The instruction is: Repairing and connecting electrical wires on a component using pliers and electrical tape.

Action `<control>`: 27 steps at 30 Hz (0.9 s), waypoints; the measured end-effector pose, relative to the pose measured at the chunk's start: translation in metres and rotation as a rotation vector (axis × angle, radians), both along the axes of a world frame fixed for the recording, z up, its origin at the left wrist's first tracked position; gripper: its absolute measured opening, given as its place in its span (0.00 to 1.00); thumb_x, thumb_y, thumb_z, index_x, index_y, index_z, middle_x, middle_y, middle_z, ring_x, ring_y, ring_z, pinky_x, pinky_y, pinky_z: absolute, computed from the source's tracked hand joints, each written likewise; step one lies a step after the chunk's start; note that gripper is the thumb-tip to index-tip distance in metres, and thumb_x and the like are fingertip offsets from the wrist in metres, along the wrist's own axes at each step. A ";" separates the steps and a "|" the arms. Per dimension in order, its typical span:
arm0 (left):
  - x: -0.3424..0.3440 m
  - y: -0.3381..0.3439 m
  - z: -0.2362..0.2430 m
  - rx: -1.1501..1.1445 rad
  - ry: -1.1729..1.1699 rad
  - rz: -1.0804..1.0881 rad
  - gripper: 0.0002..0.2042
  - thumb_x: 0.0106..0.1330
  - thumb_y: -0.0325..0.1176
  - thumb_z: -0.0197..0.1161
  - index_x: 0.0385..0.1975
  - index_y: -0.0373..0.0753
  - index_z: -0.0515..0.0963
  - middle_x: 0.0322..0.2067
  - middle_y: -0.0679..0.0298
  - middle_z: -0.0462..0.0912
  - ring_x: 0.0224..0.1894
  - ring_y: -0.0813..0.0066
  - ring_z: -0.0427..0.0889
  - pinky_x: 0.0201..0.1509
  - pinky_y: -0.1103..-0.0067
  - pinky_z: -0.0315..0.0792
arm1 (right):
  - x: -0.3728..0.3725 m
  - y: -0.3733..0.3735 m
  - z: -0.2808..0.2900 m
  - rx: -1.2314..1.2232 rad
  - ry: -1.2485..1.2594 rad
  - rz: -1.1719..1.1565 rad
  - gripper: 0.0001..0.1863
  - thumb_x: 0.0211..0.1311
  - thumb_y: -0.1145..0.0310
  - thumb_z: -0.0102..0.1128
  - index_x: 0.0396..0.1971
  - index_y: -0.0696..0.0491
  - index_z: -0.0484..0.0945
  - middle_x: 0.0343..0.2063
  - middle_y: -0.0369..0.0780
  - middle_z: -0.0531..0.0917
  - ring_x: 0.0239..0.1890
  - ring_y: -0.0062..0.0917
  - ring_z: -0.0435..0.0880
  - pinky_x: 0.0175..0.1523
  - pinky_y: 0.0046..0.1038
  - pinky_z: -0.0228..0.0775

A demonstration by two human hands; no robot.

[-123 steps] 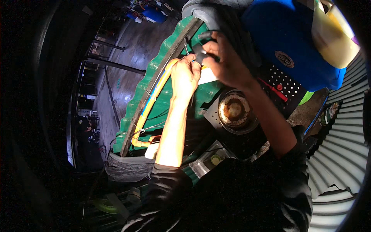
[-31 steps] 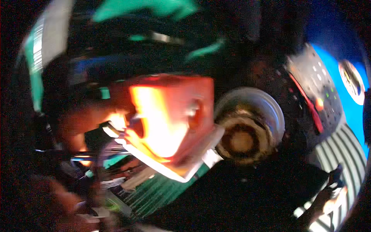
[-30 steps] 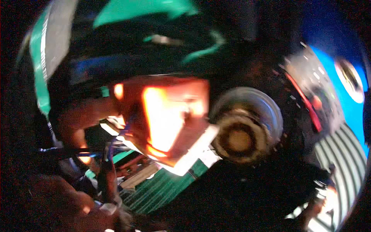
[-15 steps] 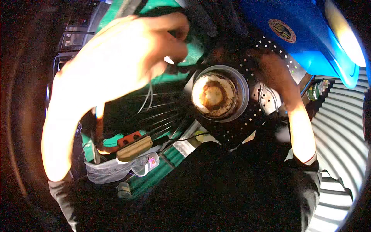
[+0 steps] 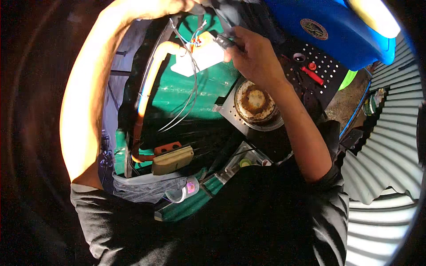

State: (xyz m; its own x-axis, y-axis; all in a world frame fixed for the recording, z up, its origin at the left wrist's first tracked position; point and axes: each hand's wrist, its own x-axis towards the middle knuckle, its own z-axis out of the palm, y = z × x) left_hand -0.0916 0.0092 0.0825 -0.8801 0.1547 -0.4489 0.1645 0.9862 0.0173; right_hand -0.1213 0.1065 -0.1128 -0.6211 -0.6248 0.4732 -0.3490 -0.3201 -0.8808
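where the frame's top centre is, a small grey connector (image 5: pixel 223 42), long axis pointing upper left, is pinched by the right hand (image 5: pixel 253 57); the left hand's (image 5: pixel 177 5) grip cannot be told.

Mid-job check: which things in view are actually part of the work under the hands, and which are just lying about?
In hand:
right hand pinching a small grey part
left hand up at the top edge
thin wires
white block they run to

Lying about:
rusty round cap
tan block
red tool on the perforated panel
blue container
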 end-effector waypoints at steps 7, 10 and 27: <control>0.008 -0.005 0.016 0.046 -0.041 0.107 0.14 0.47 0.22 0.53 0.33 0.39 0.81 0.25 0.60 0.79 0.22 0.72 0.74 0.28 0.77 0.69 | 0.005 0.011 0.005 -0.173 -0.181 -0.099 0.19 0.43 0.69 0.65 0.37 0.57 0.74 0.23 0.44 0.81 0.25 0.33 0.82 0.35 0.30 0.74; 0.003 -0.022 0.005 0.079 -0.050 0.114 0.15 0.46 0.21 0.52 0.33 0.38 0.81 0.24 0.60 0.79 0.22 0.73 0.74 0.27 0.77 0.69 | 0.011 0.025 0.011 -0.209 -0.175 0.048 0.17 0.48 0.76 0.62 0.39 0.62 0.73 0.31 0.39 0.81 0.28 0.17 0.76 0.37 0.21 0.72; -0.011 -0.021 0.011 0.067 0.524 0.525 0.27 0.54 0.26 0.60 0.57 0.33 0.65 0.39 0.54 0.80 0.38 0.67 0.79 0.43 0.75 0.74 | 0.033 0.047 -0.006 -0.004 -0.357 -0.119 0.09 0.51 0.78 0.56 0.34 0.61 0.73 0.21 0.45 0.81 0.23 0.29 0.82 0.28 0.27 0.70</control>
State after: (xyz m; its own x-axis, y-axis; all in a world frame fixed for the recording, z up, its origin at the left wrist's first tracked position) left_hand -0.1029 -0.0116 0.0931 -0.9420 -0.3325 0.0460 -0.3245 0.9371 0.1287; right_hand -0.0881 0.1538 -0.1183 -0.8158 -0.5365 0.2159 -0.0552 -0.2995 -0.9525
